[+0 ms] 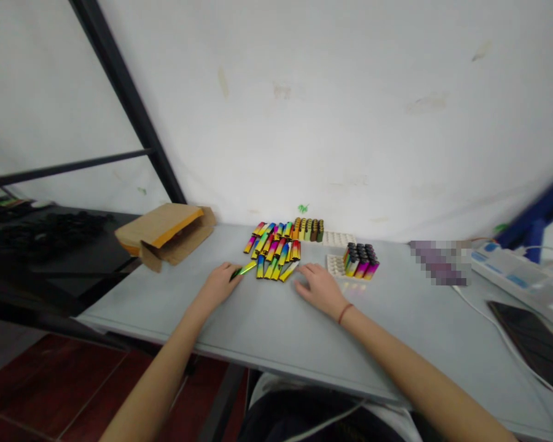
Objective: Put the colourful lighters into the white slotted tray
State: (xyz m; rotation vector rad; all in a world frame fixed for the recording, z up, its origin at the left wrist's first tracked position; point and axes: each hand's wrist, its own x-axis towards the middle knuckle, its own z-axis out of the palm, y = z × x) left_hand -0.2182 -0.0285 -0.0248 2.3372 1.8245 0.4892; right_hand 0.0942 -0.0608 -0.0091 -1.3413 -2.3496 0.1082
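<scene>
Left hand (218, 283): while it rests on the bench (262, 322) at the near left of the pile, its fingers grasp a green-and-yellow piece (247, 267), dark end in the grip, bright end angled toward the pile.
Right hand (322, 287): palm down just right of the pile, fingers loosely extended; they look released, though whether the fingertips touch the nearest piece I cannot tell.
Pile (271, 248): shiny, lighter-like pieces in many colours, lying jumbled between and beyond the two hands.
Upright rows (308, 230): similar pieces standing behind the pile's right side, next to a pale back tray (341, 238).
Front tray (335, 265): pale sockets showing at its left, a black-topped block (360, 263) of pieces standing at its right.
Bench ends: an open cardboard box (166, 227) at left; a phone (532, 344) and power strip (525, 279) at right.
</scene>
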